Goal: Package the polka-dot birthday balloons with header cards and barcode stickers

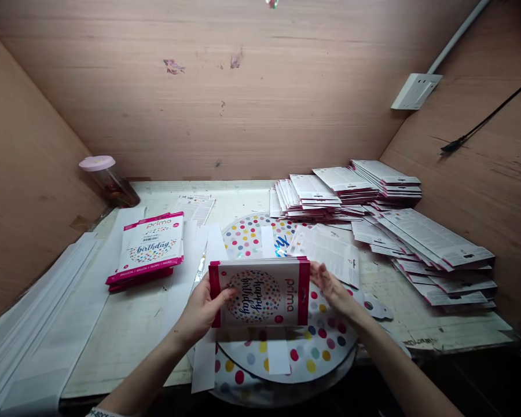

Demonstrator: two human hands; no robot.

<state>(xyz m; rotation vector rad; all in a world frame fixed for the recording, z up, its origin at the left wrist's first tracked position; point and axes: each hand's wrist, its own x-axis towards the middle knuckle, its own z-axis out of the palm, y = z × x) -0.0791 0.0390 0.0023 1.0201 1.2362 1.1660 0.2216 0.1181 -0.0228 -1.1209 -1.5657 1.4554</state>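
Hands apart, one at each short end of a printed "happy birthday" balloon card. The card is held flat above the front of the worktop, turned sideways to the viewer, with a magenta band along each end. Left hand clamps the card's left end, thumb lying on the printed face. Right hand meets the right end at the fingertips; cannot tell whether it grips or only touches.

Handling: card looks light and fairly stiff, likely to flex under end pressure. Its corners look easily creased. The magenta ends seem the natural places to hold, leaving the central print clear. The thin foil balloon directly below, with polka dots and white paper strips, looks soft and slippery, and would need support across its width.

Around: a second "birthday" packet lies on a magenta-edged pile left of the hands. Loose white paper strips run along the left side. Fanned stacks of printed cards and fill the right rear. A jar with a pink lid stands at the far left corner.
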